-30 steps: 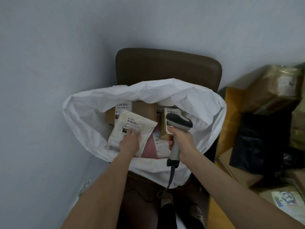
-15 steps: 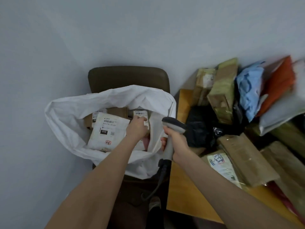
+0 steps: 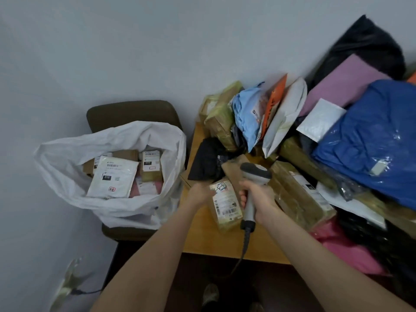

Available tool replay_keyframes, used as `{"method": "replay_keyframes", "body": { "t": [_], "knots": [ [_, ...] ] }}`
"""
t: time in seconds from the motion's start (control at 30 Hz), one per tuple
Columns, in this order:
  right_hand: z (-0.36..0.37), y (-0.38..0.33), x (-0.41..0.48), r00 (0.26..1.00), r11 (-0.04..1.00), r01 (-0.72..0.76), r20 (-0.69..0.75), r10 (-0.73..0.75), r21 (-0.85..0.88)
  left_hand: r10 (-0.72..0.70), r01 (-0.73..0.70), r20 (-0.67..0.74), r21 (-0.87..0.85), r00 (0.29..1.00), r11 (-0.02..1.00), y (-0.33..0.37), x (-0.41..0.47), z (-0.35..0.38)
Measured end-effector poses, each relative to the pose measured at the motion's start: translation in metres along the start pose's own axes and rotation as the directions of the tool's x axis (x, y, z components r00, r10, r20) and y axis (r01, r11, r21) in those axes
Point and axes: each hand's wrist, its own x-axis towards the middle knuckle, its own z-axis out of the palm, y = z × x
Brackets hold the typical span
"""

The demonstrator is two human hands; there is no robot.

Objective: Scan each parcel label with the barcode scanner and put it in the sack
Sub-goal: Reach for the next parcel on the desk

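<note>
A white sack (image 3: 65,161) stands open on a brown chair (image 3: 132,110) at the left, with several labelled parcels inside; a flat white parcel (image 3: 112,179) lies on top. A brown parcel with a white barcode label (image 3: 225,204) lies on the wooden table (image 3: 202,239). My left hand (image 3: 201,194) is at this parcel's left edge; the blur hides how it touches. My right hand (image 3: 261,198) grips the handle of the grey barcode scanner (image 3: 255,174), whose head is just above the parcel's far end.
A tall pile of parcels covers the table to the right: brown boxes (image 3: 299,194), a black bag (image 3: 207,158), a blue bag (image 3: 371,140), a pink bag (image 3: 344,246), light mailers (image 3: 283,115). The grey wall is behind. The scanner cable (image 3: 243,253) hangs off the table's front edge.
My left hand let go of the flat white parcel in the sack and moved right to the brown parcel on the table. My view and the scanner swung right too.
</note>
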Motion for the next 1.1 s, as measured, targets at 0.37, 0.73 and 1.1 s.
{"method": "replay_keyframes", "body": {
  "t": [0.37,0.73,1.1],
  "knots": [
    [-0.054,-0.015,0.002,0.988,0.997,0.062,-0.144,-0.054,0.055,0.148,-0.122,-0.211,0.13,0.966,0.984,0.034,0.001,0.037],
    [-0.115,-0.11,-0.016,0.931,0.936,0.285,-0.293,-0.219,0.208,0.516,-0.496,-0.091,0.174,0.852,0.851,0.211,0.0,0.058],
    [-0.237,-0.169,0.007,0.899,0.898,0.369,-0.337,-0.279,0.24,0.485,-0.471,0.127,-0.127,0.865,0.873,0.337,0.017,0.168]
  ]
}}
